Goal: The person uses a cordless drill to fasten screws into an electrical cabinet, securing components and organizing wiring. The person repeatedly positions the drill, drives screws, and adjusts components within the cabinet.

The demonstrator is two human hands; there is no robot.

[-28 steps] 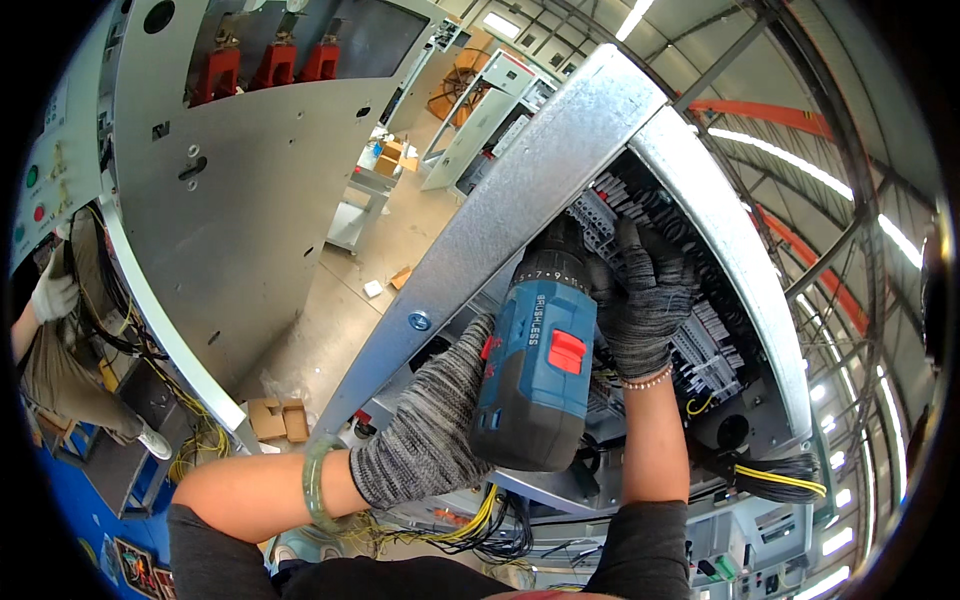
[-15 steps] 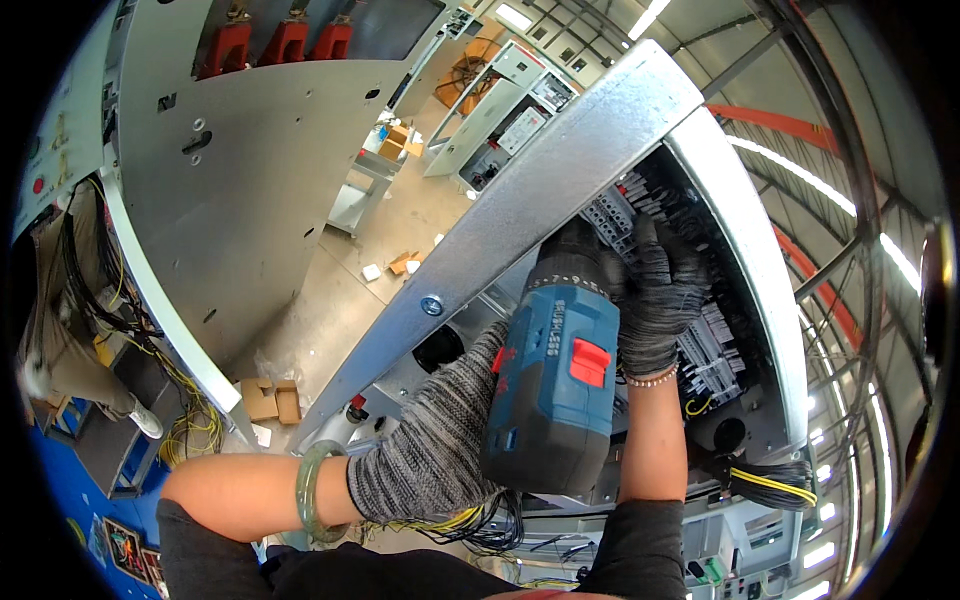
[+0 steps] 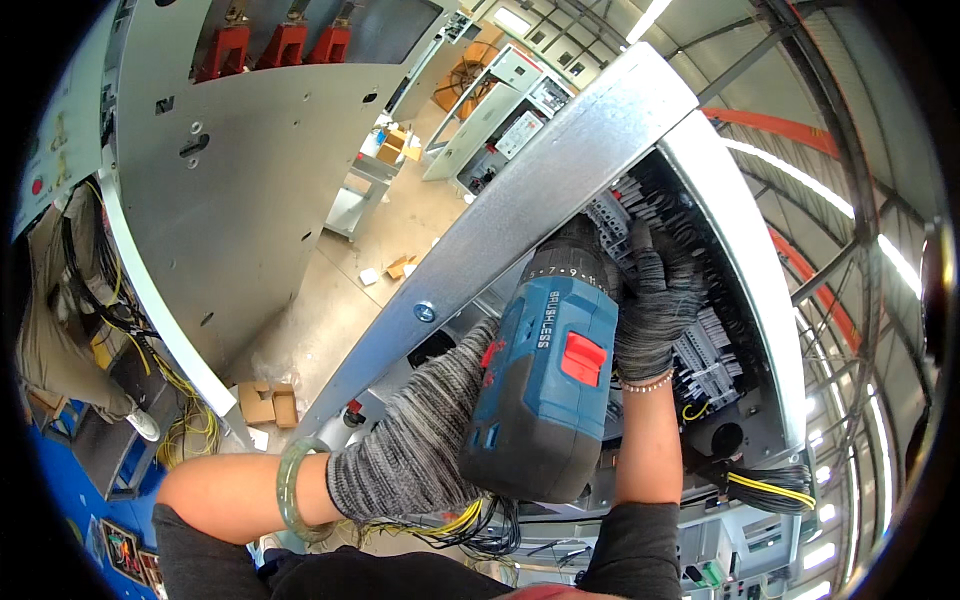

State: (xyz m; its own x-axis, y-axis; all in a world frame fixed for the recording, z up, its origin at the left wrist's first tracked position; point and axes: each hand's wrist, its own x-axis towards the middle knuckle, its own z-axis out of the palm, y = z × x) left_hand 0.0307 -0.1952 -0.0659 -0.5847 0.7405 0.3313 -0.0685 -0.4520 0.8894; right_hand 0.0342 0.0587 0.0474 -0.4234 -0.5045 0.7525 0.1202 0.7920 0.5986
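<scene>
A blue and black cordless drill (image 3: 545,385) with a red switch on top points away from me into a metal cabinet. My left hand (image 3: 425,430), in a grey striped knit glove, is closed around its handle, which the drill's body mostly hides. My right hand (image 3: 660,300), in a darker glove, reaches in beside the drill's chuck (image 3: 570,250). Its fingers bend toward a row of grey terminal blocks (image 3: 608,222), with the thumb side hidden behind the drill. What these fingers hold, if anything, does not show. The drill's tip is also hidden.
A galvanized beam (image 3: 500,220) of the cabinet frame crosses just left of the drill. More terminal blocks (image 3: 710,360) sit right of my wrist. A black cable bundle (image 3: 770,488) hangs at the lower right. Cardboard boxes (image 3: 262,403) lie on the floor, and a person's leg (image 3: 60,330) shows far left.
The drill's rear end and my left hand have shifted slightly left and down. My right hand stays beside the chuck, almost unmoved.
</scene>
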